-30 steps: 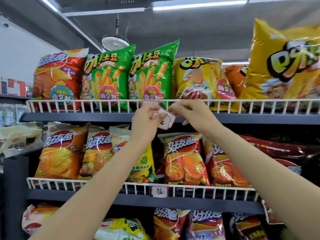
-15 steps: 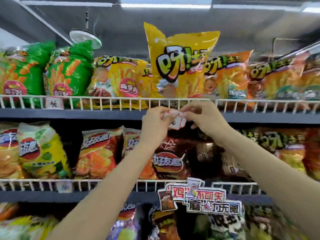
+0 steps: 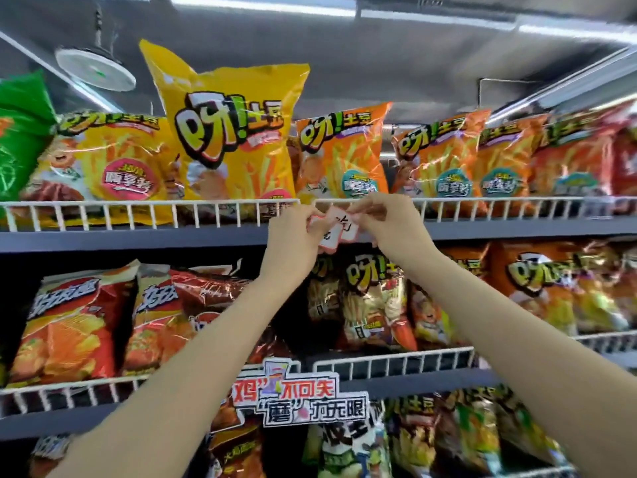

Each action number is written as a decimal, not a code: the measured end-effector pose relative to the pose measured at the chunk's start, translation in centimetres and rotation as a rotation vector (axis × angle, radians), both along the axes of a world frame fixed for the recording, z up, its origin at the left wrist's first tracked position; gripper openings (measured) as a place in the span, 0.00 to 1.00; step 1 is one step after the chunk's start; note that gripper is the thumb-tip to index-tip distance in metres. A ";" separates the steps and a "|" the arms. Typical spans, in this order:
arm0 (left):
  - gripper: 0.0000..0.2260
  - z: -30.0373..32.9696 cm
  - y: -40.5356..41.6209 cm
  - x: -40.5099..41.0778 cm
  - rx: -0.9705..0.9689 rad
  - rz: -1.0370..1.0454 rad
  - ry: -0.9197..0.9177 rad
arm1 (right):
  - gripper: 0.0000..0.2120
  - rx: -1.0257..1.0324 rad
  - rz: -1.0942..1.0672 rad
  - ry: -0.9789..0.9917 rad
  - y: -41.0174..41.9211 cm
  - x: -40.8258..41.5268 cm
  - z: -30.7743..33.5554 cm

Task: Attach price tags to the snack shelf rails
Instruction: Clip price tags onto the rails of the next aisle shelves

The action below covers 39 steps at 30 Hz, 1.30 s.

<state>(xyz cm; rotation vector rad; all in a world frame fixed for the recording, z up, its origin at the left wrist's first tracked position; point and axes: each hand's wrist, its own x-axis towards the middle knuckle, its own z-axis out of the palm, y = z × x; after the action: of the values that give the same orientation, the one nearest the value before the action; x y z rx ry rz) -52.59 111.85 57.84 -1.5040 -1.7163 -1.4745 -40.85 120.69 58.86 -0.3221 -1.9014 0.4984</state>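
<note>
Since 1 s ago the view has slid right along the shelf: green bags gone to 9 o'clock, orange bags ahead. Left grip [image 3: 297, 232] pinches a small stack of tags [image 3: 336, 231]; right grip [image 3: 386, 220] pinches 1 tag at the top rail [image 3: 138, 203], ready to clip on.

My two hands, left hand [image 3: 293, 232] and right hand [image 3: 386, 219]; a few price tags [image 3: 339, 229], exact count unclear; three shelf rails [image 3: 138, 215]; one promo sign [image 3: 296, 398]; one ceiling fixture [image 3: 94, 69].
</note>
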 end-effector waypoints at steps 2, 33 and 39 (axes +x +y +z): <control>0.09 -0.3 0.9 0.9 0.000 -0.047 -0.040 | 0.05 -0.017 -0.013 0.022 0.9 1.3 -0.4; 0.15 -0.2 27.9 26.2 -0.120 -0.024 -0.094 | 0.03 -0.100 -0.125 0.198 27.6 27.2 -0.8; 0.12 0.6 32.2 29.9 -0.179 -0.085 -0.231 | 0.04 -0.061 -0.216 0.225 31.2 31.1 0.2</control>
<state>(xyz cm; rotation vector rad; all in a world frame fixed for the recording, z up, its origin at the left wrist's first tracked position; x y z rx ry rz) -22.67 144.09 58.48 -1.5644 -1.9868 -1.6294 -9.78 151.84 59.06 -0.4855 -1.6140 0.4284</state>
